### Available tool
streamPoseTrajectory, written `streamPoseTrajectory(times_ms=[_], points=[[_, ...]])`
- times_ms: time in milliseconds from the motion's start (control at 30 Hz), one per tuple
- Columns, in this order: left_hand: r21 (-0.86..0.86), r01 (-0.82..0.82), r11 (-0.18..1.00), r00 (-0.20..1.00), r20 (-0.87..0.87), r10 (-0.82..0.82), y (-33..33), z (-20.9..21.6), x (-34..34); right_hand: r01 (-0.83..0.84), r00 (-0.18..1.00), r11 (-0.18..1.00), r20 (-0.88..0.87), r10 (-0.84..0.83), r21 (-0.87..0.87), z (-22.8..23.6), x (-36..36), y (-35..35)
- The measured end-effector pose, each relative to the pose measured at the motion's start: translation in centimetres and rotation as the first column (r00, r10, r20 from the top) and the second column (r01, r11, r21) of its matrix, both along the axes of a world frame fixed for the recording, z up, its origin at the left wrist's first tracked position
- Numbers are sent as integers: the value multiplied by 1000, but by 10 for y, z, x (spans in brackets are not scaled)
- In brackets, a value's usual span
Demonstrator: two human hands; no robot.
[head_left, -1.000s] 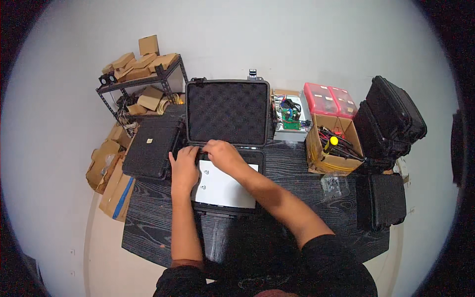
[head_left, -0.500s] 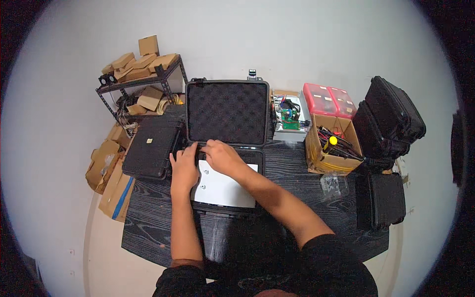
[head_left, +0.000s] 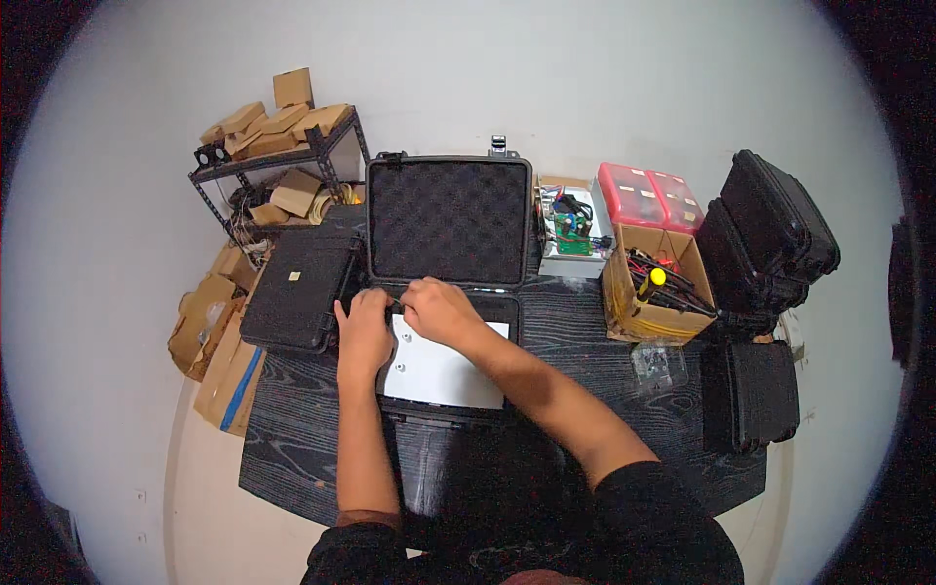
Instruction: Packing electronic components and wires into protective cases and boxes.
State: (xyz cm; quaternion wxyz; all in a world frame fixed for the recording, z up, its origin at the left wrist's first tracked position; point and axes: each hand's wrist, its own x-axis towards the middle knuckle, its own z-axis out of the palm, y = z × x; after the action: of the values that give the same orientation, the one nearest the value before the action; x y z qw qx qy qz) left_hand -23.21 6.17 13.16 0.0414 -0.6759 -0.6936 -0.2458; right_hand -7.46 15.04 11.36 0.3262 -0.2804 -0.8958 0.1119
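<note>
The black hard case lies open on the desk, with its foam-lined lid stood up. The white panel is set inside the base, so that part looks done. The back left corner of the base seems to be only partly done, as both hands are kept busy there. The lid is not yet shut. How much else is left cannot be told.

The left hand is laid over the left rim near that corner, with its fingers bent. The right hand is held just beside it, with its fingers bunched. Whether anything small is pinched by either hand cannot be told, since the fingertips are hard to see.

One open case and one white panel are counted. Two small round fittings can be seen on the panel; more may be covered by the right arm. One shut black case is set to the left. On the right, at least three black cases are seen, all shut. One green circuit board, two red plastic boxes, one open cardboard box and one yellow-ended tool are counted too.
</note>
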Motion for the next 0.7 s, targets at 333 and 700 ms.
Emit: streamPoseTrajectory(times_ms=[333, 700], points=[[69, 32, 997, 999, -11, -32, 6, -4, -1, 80, 997, 995, -8, -80, 66, -6, -1, 6], [-51, -17, 999, 987, -160, 8, 2, -1, 6, 50, 985, 953, 142, -97, 299, 1, -2, -4]])
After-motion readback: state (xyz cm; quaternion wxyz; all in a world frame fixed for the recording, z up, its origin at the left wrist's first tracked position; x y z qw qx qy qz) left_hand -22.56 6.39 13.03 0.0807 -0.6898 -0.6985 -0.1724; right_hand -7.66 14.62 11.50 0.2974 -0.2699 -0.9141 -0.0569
